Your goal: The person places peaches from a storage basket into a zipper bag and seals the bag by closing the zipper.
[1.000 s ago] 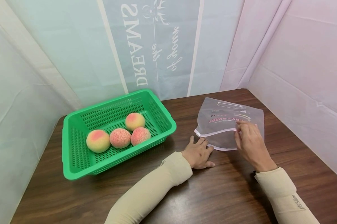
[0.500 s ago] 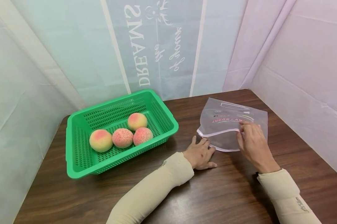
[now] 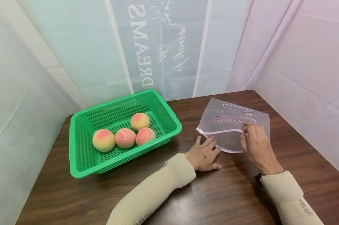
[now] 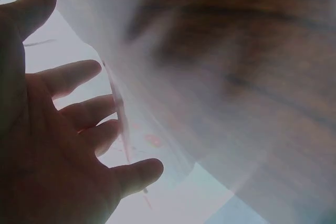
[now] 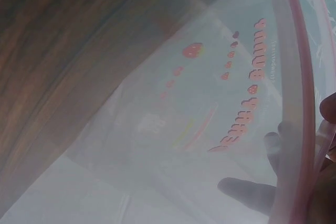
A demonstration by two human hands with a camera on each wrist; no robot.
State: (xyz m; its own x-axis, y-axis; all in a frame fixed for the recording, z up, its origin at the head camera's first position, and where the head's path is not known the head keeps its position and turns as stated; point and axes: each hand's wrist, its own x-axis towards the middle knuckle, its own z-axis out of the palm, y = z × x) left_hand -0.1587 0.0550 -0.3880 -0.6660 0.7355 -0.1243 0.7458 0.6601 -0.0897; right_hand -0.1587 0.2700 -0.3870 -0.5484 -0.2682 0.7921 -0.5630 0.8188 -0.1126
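Note:
A translucent zip bag with a pink edge and red print lies on the table, its mouth gaping toward me. My right hand pinches the upper edge of the mouth; in the right wrist view a fingertip shows through the film. My left hand is spread, its fingertips on the lower edge near the bag's left corner. In the left wrist view the fingers reach the pink edge. A white slider sits at that corner.
Left of the bag stands a green plastic basket with several peaches in it. The brown wooden table ends at fabric walls behind and at both sides.
The bag and both hands keep nearly the same places, with the left fingers shifted slightly right along the lower edge. The head view has turned a little left.

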